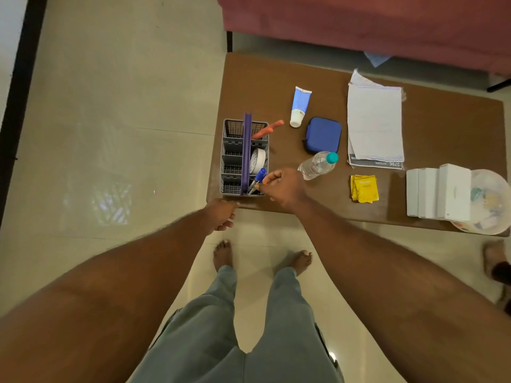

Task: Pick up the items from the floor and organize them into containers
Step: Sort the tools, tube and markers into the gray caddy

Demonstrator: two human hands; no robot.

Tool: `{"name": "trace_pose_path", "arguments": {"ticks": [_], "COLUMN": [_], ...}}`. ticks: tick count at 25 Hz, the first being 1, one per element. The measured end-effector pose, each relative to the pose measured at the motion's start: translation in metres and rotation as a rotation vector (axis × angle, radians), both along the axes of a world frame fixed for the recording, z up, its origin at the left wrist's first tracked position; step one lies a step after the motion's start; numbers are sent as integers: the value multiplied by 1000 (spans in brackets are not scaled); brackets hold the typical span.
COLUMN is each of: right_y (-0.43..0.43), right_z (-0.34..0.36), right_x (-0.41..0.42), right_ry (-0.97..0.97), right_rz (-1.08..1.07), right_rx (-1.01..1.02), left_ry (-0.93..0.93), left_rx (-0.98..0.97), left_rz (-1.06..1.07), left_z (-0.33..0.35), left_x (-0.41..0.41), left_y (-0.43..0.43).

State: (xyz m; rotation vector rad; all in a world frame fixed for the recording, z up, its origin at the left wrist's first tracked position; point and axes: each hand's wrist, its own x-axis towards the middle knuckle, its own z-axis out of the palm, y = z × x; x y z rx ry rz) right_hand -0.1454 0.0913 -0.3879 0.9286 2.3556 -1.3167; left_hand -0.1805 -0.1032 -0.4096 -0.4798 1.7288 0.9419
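A grey slotted caddy (231, 158) with a purple handle stands at the near left corner of the brown table (442, 128). It holds a white tape roll (257, 160), an orange stick (267, 129) leaning out the far end, and a blue marker (258, 178). My right hand (284, 189) is closed beside the caddy's near right compartment, pinching a thin orange item by the marker. My left hand (222, 212) rests on the table's near edge, just below the caddy, holding nothing.
On the table lie a blue-white tube (300, 106), a blue zip case (323, 135), a water bottle (318, 165), papers (374, 125), yellow sachets (364, 188), white boxes (439, 192) and a round plate (495, 225). A maroon sofa (387, 20) is behind. My bare feet stand on the tiled floor (110, 106).
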Motion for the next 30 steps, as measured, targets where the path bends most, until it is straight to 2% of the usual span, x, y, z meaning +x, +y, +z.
{"name": "trace_pose_path", "arguments": {"ticks": [3,10,15,18,25,30], "right_y": [-2,4,1,4,18,48], "right_z": [-1,-15,-24,-36,-42,-48], "right_x": [1,18,13,1,-28,-71], "right_ry": [-13,18,42,1,21,23], "right_rz": [37,-173,-229,-245,-241,-326], "right_rx": [43,33,35,-20,92,174], "left_ry": [12,70,375,468,507,488], "left_rx": [-6,-79,-260,-257,-194,-170], "left_rz": [-3,45,44,87,79,142], "left_z": [1,-3,-11,-8,-12,-29], "left_x": [-3,-19,-39,-52,-77,-94], "left_y": [-1,-15,-22,-12,5,0]}}
